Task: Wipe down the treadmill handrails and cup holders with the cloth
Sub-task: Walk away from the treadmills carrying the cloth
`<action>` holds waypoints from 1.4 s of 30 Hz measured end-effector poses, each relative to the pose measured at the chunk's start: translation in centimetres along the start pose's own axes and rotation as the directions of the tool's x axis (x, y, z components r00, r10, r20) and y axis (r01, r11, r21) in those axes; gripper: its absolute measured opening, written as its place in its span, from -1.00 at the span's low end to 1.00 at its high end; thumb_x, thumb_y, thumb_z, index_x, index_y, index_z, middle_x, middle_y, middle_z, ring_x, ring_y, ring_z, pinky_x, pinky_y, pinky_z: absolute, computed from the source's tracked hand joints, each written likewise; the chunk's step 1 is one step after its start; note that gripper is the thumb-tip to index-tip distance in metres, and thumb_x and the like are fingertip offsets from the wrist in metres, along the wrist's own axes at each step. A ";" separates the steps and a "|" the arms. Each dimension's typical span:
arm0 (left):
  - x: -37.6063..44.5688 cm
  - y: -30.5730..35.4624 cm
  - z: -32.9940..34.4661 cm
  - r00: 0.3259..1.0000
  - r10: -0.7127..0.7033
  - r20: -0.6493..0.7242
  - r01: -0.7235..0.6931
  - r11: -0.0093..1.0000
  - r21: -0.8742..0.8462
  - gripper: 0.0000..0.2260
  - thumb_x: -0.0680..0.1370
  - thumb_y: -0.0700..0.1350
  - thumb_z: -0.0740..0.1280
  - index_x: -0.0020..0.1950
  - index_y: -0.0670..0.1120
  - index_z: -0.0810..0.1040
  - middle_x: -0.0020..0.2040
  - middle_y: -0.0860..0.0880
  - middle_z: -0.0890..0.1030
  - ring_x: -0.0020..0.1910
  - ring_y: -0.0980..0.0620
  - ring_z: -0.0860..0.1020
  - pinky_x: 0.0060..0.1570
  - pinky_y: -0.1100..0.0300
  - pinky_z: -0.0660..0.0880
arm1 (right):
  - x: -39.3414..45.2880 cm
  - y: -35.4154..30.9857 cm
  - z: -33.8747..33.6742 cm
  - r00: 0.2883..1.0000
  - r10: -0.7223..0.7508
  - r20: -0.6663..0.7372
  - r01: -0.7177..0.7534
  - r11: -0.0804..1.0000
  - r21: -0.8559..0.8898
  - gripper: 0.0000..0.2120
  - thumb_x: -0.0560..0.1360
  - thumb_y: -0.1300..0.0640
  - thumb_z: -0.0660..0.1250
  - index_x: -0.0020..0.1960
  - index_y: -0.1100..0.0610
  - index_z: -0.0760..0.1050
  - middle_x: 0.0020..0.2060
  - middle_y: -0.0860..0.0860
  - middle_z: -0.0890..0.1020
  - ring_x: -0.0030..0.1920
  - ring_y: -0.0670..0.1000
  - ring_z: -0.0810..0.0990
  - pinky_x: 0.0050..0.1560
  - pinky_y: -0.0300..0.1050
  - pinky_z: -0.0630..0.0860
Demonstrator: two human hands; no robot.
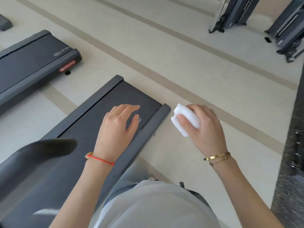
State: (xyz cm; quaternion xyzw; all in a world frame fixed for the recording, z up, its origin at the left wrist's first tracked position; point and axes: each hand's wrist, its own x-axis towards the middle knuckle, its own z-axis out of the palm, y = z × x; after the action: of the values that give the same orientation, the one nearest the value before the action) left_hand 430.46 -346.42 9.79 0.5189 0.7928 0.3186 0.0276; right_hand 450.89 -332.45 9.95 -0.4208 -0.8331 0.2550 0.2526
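A folded white cloth [185,120] is bunched in my right hand [204,127], held in the air over the pale floor just right of the treadmill. My left hand [119,127] hovers empty, fingers loosely spread, above the rear end of the dark treadmill deck [92,116]. A black curved handrail [41,152] of this treadmill juts in at the lower left, blurred, apart from both hands. No cup holder is in view.
A second treadmill deck [32,63] lies on the floor at the left. Two folded machines [236,12] [286,30] stand at the top right. A dark speckled surface [292,145] runs along the right edge. Pale floor with beige stripes lies between.
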 end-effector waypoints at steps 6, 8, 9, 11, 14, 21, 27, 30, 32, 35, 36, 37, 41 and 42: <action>5.8 0.4 4.1 0.996 0.054 0.071 -0.052 0.998 -0.024 -0.77 0.59 -0.15 0.30 0.23 -0.07 0.58 0.13 0.03 0.62 0.11 0.00 0.55 0.07 -0.06 0.53 | 3.2 3.8 -0.7 0.994 0.099 -0.044 -0.100 0.995 -0.026 -0.73 0.50 -0.22 0.23 0.06 -0.08 0.49 -0.04 -0.14 0.57 -0.01 0.01 0.49 -0.06 -0.05 0.48; 8.2 0.4 5.6 0.993 0.072 0.091 -0.069 0.997 -0.034 -0.77 0.59 -0.16 0.30 0.23 -0.07 0.58 0.12 0.03 0.62 0.08 -0.01 0.56 0.05 -0.06 0.54 | 5.0 5.2 -0.8 0.991 0.122 -0.055 -0.124 0.992 -0.029 -0.71 0.50 -0.24 0.20 0.06 -0.08 0.49 -0.04 -0.15 0.57 -0.01 0.00 0.49 -0.07 -0.06 0.48; 9.5 0.4 6.4 0.992 0.079 0.099 -0.075 0.996 -0.039 -0.77 0.59 -0.16 0.30 0.23 -0.07 0.58 0.12 0.03 0.62 0.06 -0.01 0.56 0.03 -0.06 0.54 | 6.0 5.9 -0.7 0.989 0.133 -0.061 -0.135 0.990 -0.034 -0.70 0.49 -0.25 0.20 0.06 -0.08 0.50 -0.04 -0.15 0.57 -0.01 -0.01 0.49 -0.07 -0.07 0.48; 12.4 0.4 8.0 0.990 0.086 0.111 -0.081 0.995 -0.050 -0.77 0.59 -0.16 0.30 0.23 -0.08 0.59 0.13 0.02 0.62 -0.01 -0.02 0.56 0.01 -0.06 0.54 | 8.4 7.5 -0.7 0.984 0.164 -0.070 -0.167 0.985 -0.042 -0.69 0.48 -0.26 0.21 0.06 -0.09 0.50 -0.04 -0.16 0.57 0.00 -0.02 0.48 -0.08 -0.09 0.47; 17.9 0.7 10.4 0.987 0.098 0.126 -0.090 0.994 -0.069 -0.78 0.59 -0.18 0.31 0.22 -0.10 0.59 0.13 -0.01 0.62 -0.14 -0.02 0.52 0.00 -0.10 0.54 | 12.9 10.0 -0.9 0.977 0.200 -0.075 -0.204 0.978 -0.037 -0.72 0.49 -0.25 0.25 0.06 -0.10 0.50 -0.05 -0.17 0.57 0.00 -0.01 0.46 -0.08 -0.11 0.45; 32.5 2.5 15.6 0.981 0.158 0.112 -0.149 0.985 -0.090 -0.78 0.59 -0.20 0.31 0.22 -0.12 0.60 0.11 -0.01 0.63 0.08 -0.04 0.58 0.07 -0.09 0.53 | 26.4 15.0 -3.0 0.966 0.234 -0.109 -0.241 0.968 -0.064 -0.72 0.47 -0.25 0.21 0.01 -0.10 0.50 -0.07 -0.18 0.57 -0.03 -0.01 0.44 -0.06 -0.09 0.44; 43.0 3.9 19.4 0.971 0.195 0.138 -0.181 0.977 -0.112 -0.78 0.60 -0.20 0.30 0.22 -0.12 0.59 0.12 -0.01 0.63 0.11 -0.04 0.57 0.06 -0.09 0.54 | 35.8 18.6 -4.3 0.954 0.266 -0.138 -0.278 0.958 -0.074 -0.73 0.47 -0.25 0.21 0.03 -0.11 0.50 -0.08 -0.18 0.56 -0.03 0.00 0.44 -0.09 -0.09 0.44; 47.6 4.3 21.4 0.969 0.196 0.153 -0.181 0.977 -0.112 -0.78 0.59 -0.20 0.29 0.23 -0.13 0.59 0.11 -0.02 0.63 0.10 -0.04 0.57 0.08 -0.09 0.53 | 40.3 20.6 -4.6 0.950 0.275 -0.150 -0.290 0.953 -0.084 -0.73 0.48 -0.26 0.20 0.03 -0.12 0.49 -0.08 -0.19 0.55 -0.03 -0.01 0.43 -0.11 -0.11 0.42; 50.6 4.5 22.9 0.967 0.197 0.164 -0.181 0.978 -0.109 -0.78 0.59 -0.21 0.30 0.23 -0.13 0.59 0.11 -0.02 0.63 0.10 -0.04 0.58 0.08 -0.09 0.53 | 43.5 22.1 -4.7 0.950 0.273 -0.151 -0.287 0.954 -0.085 -0.71 0.48 -0.26 0.20 0.04 -0.11 0.49 -0.08 -0.17 0.55 -0.04 0.00 0.43 -0.11 -0.13 0.40; 55.4 4.6 25.6 0.967 0.189 0.173 -0.172 0.979 -0.109 -0.77 0.59 -0.20 0.30 0.23 -0.12 0.59 0.12 -0.01 0.63 0.11 -0.02 0.58 0.09 -0.09 0.54 | 48.7 24.7 -4.5 0.955 0.269 -0.122 -0.280 0.956 -0.088 -0.74 0.51 -0.23 0.25 0.06 -0.09 0.50 -0.06 -0.15 0.56 -0.02 0.00 0.44 -0.10 -0.12 0.41; 57.1 4.7 26.6 0.969 0.180 0.169 -0.164 0.981 -0.107 -0.77 0.59 -0.20 0.30 0.23 -0.12 0.59 0.12 -0.01 0.63 0.11 -0.02 0.58 0.09 -0.09 0.54 | 50.6 25.7 -4.4 0.956 0.269 -0.113 -0.280 0.955 -0.093 -0.76 0.52 -0.21 0.26 0.06 -0.09 0.50 -0.05 -0.15 0.56 -0.01 0.00 0.44 -0.09 -0.11 0.42; 58.8 4.7 27.5 0.972 0.171 0.161 -0.156 0.982 -0.104 -0.78 0.59 -0.20 0.30 0.23 -0.11 0.59 0.12 0.00 0.63 0.11 -0.02 0.58 0.08 -0.09 0.54 | 52.6 26.7 -4.4 0.957 0.268 -0.108 -0.279 0.955 -0.097 -0.77 0.52 -0.20 0.27 0.06 -0.09 0.50 -0.05 -0.15 0.56 -0.01 0.00 0.44 -0.09 -0.10 0.43; 66.4 5.2 31.0 0.984 0.120 0.128 -0.109 0.990 -0.095 -0.78 0.59 -0.20 0.31 0.22 -0.10 0.60 0.10 0.01 0.63 0.10 -0.02 0.59 0.06 -0.10 0.55 | 61.3 30.1 -4.7 0.968 0.238 -0.082 -0.245 0.964 -0.099 -0.80 0.52 -0.17 0.29 0.05 -0.08 0.51 -0.06 -0.15 0.57 -0.01 -0.01 0.45 -0.10 -0.09 0.44; 68.3 5.4 31.7 0.987 0.105 0.120 -0.094 0.991 -0.095 -0.78 0.59 -0.20 0.31 0.22 -0.10 0.60 0.11 0.01 0.63 0.10 -0.02 0.59 0.05 -0.11 0.55 | 63.6 30.9 -4.9 0.972 0.224 -0.070 -0.231 0.967 -0.106 -0.80 0.52 -0.17 0.30 0.05 -0.09 0.51 -0.06 -0.15 0.57 -0.01 -0.01 0.45 -0.10 -0.08 0.45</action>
State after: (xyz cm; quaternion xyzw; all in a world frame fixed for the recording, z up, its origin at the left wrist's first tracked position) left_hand 415.28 -272.50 7.03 0.5750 0.7476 0.3215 0.0839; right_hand 438.72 -262.67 7.01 -0.5345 -0.7848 0.2221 0.2212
